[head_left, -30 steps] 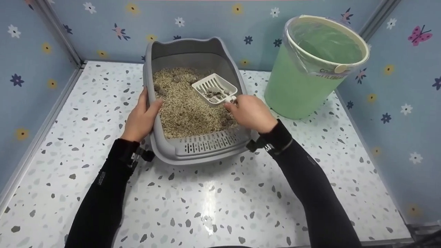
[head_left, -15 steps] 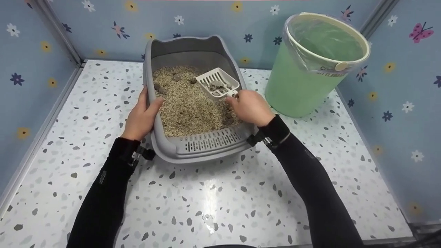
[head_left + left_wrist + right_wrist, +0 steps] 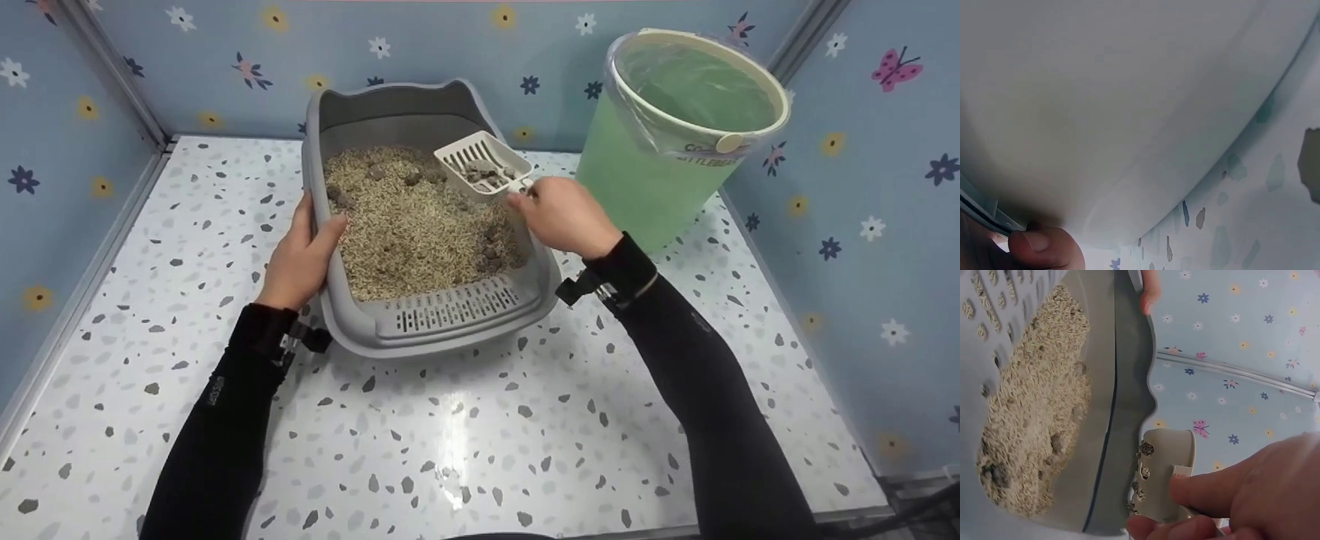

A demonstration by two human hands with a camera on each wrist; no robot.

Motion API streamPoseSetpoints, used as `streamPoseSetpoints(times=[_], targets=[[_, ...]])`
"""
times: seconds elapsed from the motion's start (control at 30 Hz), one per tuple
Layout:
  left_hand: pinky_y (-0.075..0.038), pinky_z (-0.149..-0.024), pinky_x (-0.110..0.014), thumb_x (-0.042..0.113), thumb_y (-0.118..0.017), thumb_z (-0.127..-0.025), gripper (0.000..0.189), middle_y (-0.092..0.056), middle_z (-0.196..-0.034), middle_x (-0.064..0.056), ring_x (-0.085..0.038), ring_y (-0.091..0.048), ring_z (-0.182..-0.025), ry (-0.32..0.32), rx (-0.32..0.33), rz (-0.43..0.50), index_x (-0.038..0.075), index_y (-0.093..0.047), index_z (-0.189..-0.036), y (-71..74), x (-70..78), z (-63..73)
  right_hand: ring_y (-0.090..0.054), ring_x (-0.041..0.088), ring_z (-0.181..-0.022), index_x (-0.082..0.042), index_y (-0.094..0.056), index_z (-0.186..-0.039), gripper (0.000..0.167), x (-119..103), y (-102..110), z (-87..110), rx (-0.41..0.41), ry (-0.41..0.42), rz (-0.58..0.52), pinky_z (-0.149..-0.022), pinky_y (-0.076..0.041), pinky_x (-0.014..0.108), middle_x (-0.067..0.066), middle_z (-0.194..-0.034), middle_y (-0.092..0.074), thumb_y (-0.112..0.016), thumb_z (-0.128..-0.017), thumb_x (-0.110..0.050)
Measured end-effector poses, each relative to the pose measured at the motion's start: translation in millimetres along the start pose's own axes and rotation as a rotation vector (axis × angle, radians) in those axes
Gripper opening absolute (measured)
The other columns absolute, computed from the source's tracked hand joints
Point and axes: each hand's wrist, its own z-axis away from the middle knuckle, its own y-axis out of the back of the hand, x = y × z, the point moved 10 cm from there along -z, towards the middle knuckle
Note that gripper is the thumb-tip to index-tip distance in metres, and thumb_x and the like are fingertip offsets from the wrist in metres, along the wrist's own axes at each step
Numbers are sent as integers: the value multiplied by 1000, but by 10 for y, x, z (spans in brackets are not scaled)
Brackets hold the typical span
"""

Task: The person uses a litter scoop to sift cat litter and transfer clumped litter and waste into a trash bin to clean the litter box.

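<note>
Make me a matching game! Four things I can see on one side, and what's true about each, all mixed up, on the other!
1. White slotted plastic scoop
2. Gray plastic litter box
3. Tall round green bin
4. Left hand

A. Has a clear plastic liner
B. Gripping the litter box's side
C. Carrying brownish clumps
D. Tan pellets cover its bottom

Pairs: 1-C, 2-D, 3-A, 4-B

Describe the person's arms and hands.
The left sleeve and right sleeve are long and black, each with a pale marking too small to read. Both carry a black wrist band and small black device with silvery fittings. The left hand and right hand are gloveless.
</note>
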Motion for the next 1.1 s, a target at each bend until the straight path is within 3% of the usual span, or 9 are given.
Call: streamPoseSetpoints(times=[0.27, 0.43, 0.7, 0.83, 1.1], targets=[[-25, -130, -70, 80, -46, -106, 97, -20, -182, -25, -56, -30, -161, 0, 10, 2, 39, 2, -180, 18, -15, 20, -41, 14, -60, -17, -58, -83, 44, 32, 512, 34, 65, 55, 43, -59, -40, 34, -3, -74, -46, -54, -118, -45], [-25, -130, -70, 75, -45, -109, 94, -19, -182, -26, -57, -29, -161, -10, -2, -9, 36, 2, -180, -12, 8, 5, -36, 11, -57, -15, -60, -86, 48, 169, 952, 80, 70, -14, 52, -51, -34, 30, -4, -72, -43, -53, -117, -51], [-22, -133, -67, 75, -44, -109, 96, -14, -184, -22, -51, -24, -165, -14, -8, -16, 32, 3, -181, -15, 15, -2, -42, 13, -58, -13, -61, -83, 55, 510, 1636, 115, 172, -110, 87, -52, -37, 30, -7, -67, -45, -52, -115, -58], [-22, -132, -67, 71, -44, -111, 93, -15, -184, -23, -52, -24, -165, -20, -4, -20, 31, 2, -181, -6, 10, -6, -44, 13, -58, -13, -56, -79, 57, 711, 1854, 131, 203, -147, 110, -53, -40, 30, -8, -64, -45, -51, -115, -57], [-23, -132, -68, 75, -43, -109, 96, -17, -183, -25, -54, -27, -163, -21, -1, -18, 31, 2, -181, -8, 7, -2, -43, 12, -59, -9, -65, -92, 53, 1119, 2073, 162, 228, -248, 117, -51, -39, 30, -8, -67, -48, -51, -115, -54]])
